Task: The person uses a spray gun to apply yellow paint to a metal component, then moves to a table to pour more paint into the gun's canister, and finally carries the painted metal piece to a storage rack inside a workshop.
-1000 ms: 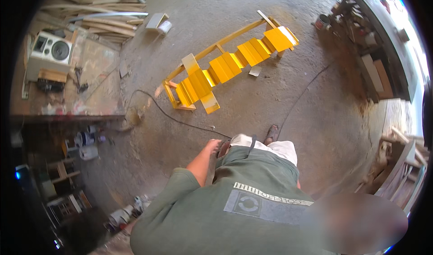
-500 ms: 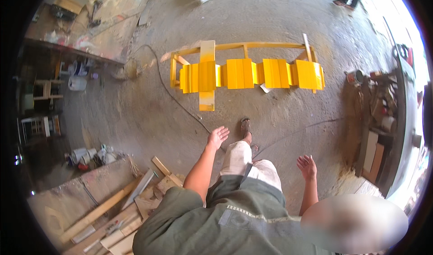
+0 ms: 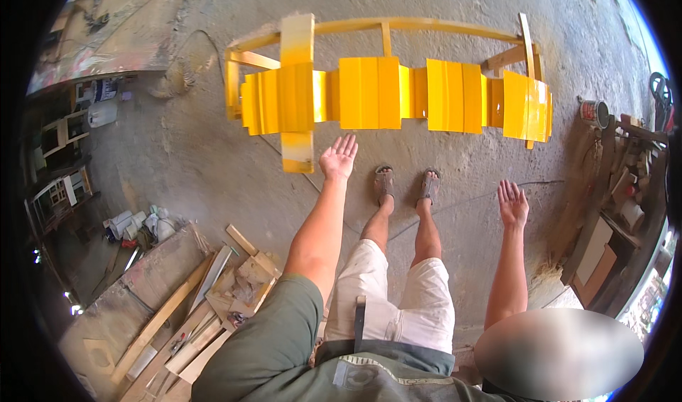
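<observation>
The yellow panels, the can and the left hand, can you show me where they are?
Yellow panels [image 3: 369, 93]: head view, on one wide panel's face.
Can [image 3: 588, 112]: head view, on its outer side.
Left hand [image 3: 338, 159]: head view, on the palm.

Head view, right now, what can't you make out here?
Part of the wooden frame: head view, hidden by the yellow boards.
Top of the right arm: head view, covered by a blurred oval.
Rest of the bench: head view, cut off by the top edge.
Inside of the bucket: head view, too small.
</observation>
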The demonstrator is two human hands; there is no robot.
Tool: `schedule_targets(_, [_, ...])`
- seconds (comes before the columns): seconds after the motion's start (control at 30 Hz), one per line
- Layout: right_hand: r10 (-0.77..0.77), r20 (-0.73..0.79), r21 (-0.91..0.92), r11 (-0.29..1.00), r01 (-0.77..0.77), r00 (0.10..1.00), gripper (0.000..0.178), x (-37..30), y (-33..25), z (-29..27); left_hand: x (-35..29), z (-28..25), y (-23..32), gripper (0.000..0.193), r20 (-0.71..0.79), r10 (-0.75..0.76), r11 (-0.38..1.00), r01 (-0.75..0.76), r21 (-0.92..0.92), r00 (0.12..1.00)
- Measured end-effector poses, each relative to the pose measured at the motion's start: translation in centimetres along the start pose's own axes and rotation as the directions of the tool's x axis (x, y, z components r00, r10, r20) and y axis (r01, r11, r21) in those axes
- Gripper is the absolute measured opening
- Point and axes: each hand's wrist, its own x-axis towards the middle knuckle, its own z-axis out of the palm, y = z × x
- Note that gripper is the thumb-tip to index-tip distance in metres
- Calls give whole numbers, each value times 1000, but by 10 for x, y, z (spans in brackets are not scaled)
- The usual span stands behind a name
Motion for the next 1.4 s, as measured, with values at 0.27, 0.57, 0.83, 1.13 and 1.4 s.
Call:
schedule_targets(0.27, [-51, 30, 103, 993, 48, 998, 49, 135, 30, 21, 79, -23, -20, 32, 510, -64, 988, 126, -88, 858])
schedule_targets(0.57, [-13, 323, -3, 1000, 15, 946, 32, 195, 36, 41, 85, -18, -32, 37, 597, -86, 994, 113, -8, 798])
schedule_targets(0.83, [-106, 436, 160, 986, 39, 894, 31, 216, 30, 54, 93, 3, -30, 46, 595, -198, 972, 232, 20, 779])
schedule_targets(1.13, [-83, 675, 196, 978, -70, 733, 41, 261, 20, 36, 91, 31, -34, 51, 590, -178, 980, 193, 37, 788])
schedule_targets(1.4, [-155, 626, 177, 983, 54, 764, 49, 261, 26, 57, 99, 24, -20, 50, 607, -112, 992, 49, 120, 787])
